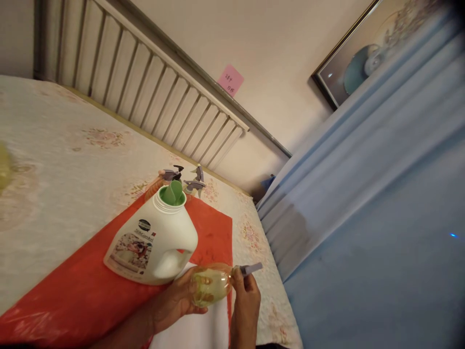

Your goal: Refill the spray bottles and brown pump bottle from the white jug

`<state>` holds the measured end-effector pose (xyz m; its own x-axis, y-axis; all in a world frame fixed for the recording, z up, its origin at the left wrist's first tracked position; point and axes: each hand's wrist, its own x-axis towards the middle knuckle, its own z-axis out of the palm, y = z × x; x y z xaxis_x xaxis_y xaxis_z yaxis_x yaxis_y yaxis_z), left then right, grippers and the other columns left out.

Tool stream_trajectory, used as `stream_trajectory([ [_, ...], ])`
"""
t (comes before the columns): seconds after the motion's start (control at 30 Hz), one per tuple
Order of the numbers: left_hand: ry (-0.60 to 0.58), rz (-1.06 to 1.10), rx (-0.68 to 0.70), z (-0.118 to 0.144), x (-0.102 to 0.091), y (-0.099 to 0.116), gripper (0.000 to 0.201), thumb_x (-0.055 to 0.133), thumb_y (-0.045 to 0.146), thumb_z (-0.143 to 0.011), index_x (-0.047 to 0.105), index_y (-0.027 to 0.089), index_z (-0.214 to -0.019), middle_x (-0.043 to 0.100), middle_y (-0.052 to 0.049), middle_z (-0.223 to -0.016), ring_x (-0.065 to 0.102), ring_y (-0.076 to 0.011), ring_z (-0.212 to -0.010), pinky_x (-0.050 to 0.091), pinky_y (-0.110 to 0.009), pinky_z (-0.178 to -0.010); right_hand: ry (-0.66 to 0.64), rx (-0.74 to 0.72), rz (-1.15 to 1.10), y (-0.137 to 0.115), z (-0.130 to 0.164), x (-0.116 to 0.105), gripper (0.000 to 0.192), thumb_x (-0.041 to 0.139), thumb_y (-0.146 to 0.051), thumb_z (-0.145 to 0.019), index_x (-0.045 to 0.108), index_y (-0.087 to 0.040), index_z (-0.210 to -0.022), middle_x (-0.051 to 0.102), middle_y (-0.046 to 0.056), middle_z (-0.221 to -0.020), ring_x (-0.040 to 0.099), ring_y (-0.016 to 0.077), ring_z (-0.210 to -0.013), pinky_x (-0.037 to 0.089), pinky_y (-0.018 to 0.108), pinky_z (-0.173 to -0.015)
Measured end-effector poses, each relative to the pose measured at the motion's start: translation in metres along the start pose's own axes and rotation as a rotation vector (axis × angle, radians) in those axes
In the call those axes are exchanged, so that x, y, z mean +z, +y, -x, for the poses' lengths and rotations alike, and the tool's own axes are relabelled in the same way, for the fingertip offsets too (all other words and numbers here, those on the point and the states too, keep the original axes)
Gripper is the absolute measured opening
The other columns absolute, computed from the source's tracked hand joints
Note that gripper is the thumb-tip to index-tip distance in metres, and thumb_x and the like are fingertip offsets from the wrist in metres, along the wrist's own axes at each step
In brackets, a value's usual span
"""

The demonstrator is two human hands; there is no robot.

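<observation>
My left hand is wrapped round the body of a clear yellow spray bottle, which holds some liquid. At the bottle's neck, the fingers of my right hand are closed on a grey spray head. Whether the head is fully screwed on is hidden by my fingers. Close behind my left hand stands a white detergent jug with a printed label, its neck uncapped and showing a green spout.
Beneath the jug lies a red sheet on a floral tablecloth. Several grey spray heads and an orange bottle lie behind the jug. White paper is below my hands. A blue curtain hangs at right; a radiator lines the wall.
</observation>
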<state>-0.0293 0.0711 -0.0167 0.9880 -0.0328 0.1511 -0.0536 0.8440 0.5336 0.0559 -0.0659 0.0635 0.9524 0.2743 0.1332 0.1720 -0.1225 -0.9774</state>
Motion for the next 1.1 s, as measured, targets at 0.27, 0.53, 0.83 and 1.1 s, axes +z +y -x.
stream_trajectory([
  [0.27,-0.037,-0.035,0.043,0.002,0.001,0.002,0.054,0.072,0.045,-0.080,0.055,0.031,-0.130,0.054,-0.010,-0.143,0.059,-0.0281,-0.118,0.046,-0.035,-0.085,-0.006,-0.030,-0.030,-0.004,0.005,0.002,0.038,0.067,-0.051,-0.081,0.068,-0.014,-0.089,0.069,0.004,-0.081,0.062,0.0207,-0.081,0.050,0.029,-0.073],
  [0.53,-0.075,-0.059,0.039,0.002,0.004,0.007,0.069,0.074,0.049,-0.077,0.050,0.030,-0.138,0.050,-0.012,-0.147,0.056,-0.0297,-0.121,0.047,-0.033,-0.082,-0.013,-0.083,-0.059,-0.008,0.005,0.002,0.036,0.068,-0.045,-0.080,0.067,-0.013,-0.096,0.072,0.006,-0.089,0.065,0.0239,-0.090,0.051,0.032,-0.079],
  [0.83,-0.040,0.069,0.043,0.001,-0.007,-0.006,0.056,0.067,0.047,-0.083,0.057,0.024,-0.133,0.066,-0.014,-0.127,0.066,-0.0244,-0.098,0.049,-0.031,-0.075,-0.077,-0.186,-0.007,-0.013,0.006,0.000,0.039,0.070,-0.047,-0.079,0.070,-0.014,-0.099,0.072,0.007,-0.090,0.065,0.0243,-0.088,0.052,0.031,-0.077],
  [1.1,-0.016,0.163,-0.104,-0.001,-0.007,-0.009,0.058,0.050,0.061,-0.090,0.060,0.021,-0.130,0.074,-0.010,-0.100,0.071,-0.0222,-0.070,0.049,-0.029,-0.060,-0.228,-0.133,-0.069,-0.015,0.003,-0.003,0.042,0.072,-0.046,-0.079,0.069,-0.015,-0.107,0.074,0.010,-0.101,0.067,0.0273,-0.096,0.052,0.037,-0.085],
])
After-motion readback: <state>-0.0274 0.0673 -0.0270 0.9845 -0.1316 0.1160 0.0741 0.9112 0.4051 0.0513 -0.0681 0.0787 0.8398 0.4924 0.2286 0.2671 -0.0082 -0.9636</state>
